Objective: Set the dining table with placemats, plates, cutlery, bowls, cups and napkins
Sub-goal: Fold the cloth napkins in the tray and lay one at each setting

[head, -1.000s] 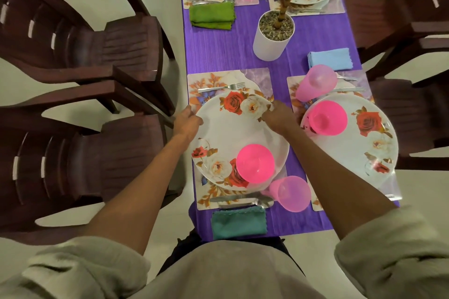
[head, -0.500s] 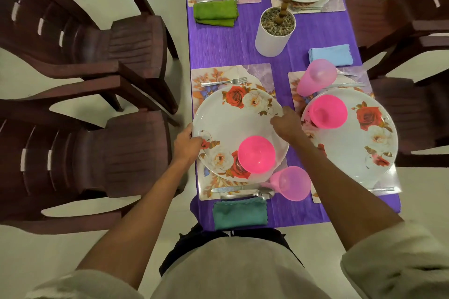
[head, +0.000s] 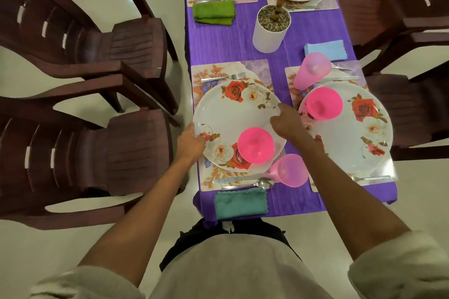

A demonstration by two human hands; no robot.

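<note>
Two hands [head: 239,132] grip plate [head: 233,116]; bowl [head: 255,145] on it, cup [head: 290,170] beside.

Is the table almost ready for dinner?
Nearly! Four places show plates, and the nearer two each have a pink bowl, a cup, cutlery and a napkin, like the teal napkin. Right now the left hand and right hand hold the rim of the near plate, setting it on its placemat. Probably only small tidying is left.

Four floral plates [head: 239,116] show, two cut off at the top edge. Four napkins [head: 240,204], three pink bowls [head: 255,145], possibly a fourth, three cups [head: 289,170], four chairs [head: 116,150], one plant [head: 271,31].
</note>
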